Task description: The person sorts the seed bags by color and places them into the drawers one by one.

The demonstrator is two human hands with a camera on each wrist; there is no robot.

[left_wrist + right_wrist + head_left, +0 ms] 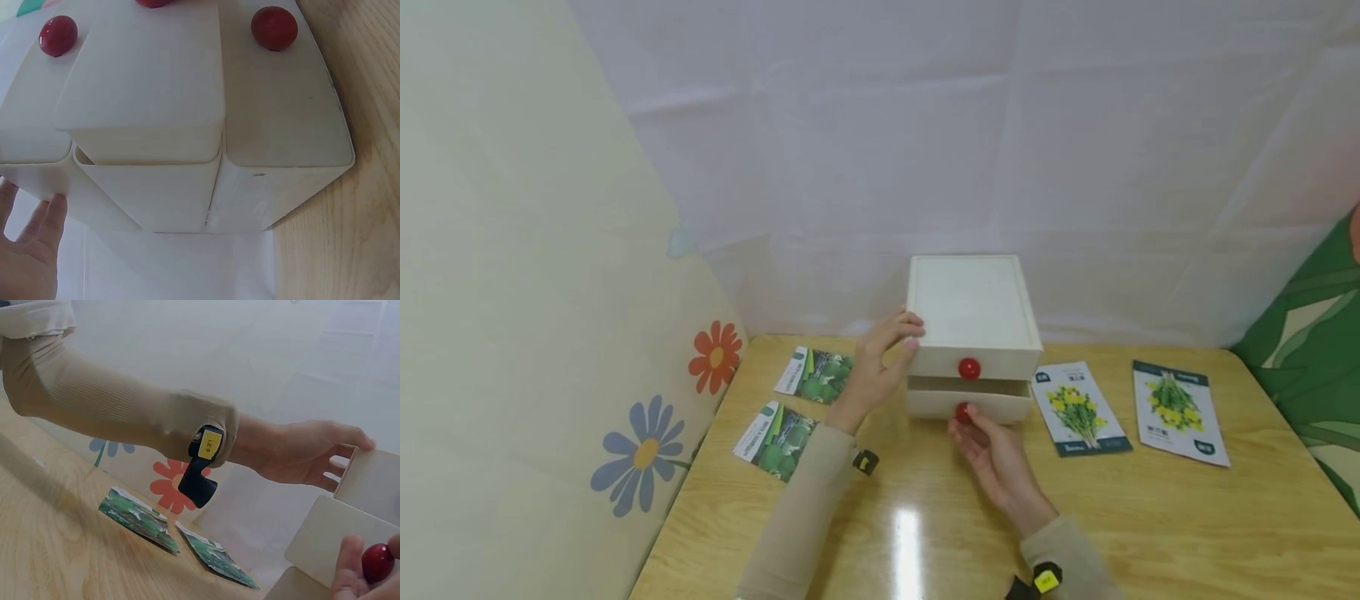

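A white drawer unit with red knobs stands at the back of the table. Three drawers show in the left wrist view, and the middle drawer is pulled partly out. My right hand pinches the red knob of that drawer between thumb and fingers. My left hand rests against the unit's upper left edge, its fingers fairly straight and touching the side. In the head view the bottom drawer is hidden behind the middle one.
Two green-pictured packets lie left of the unit, partly behind my left arm. To its right are two packets with yellow flowers, one near the unit and one farther right. A white cloth hangs behind.
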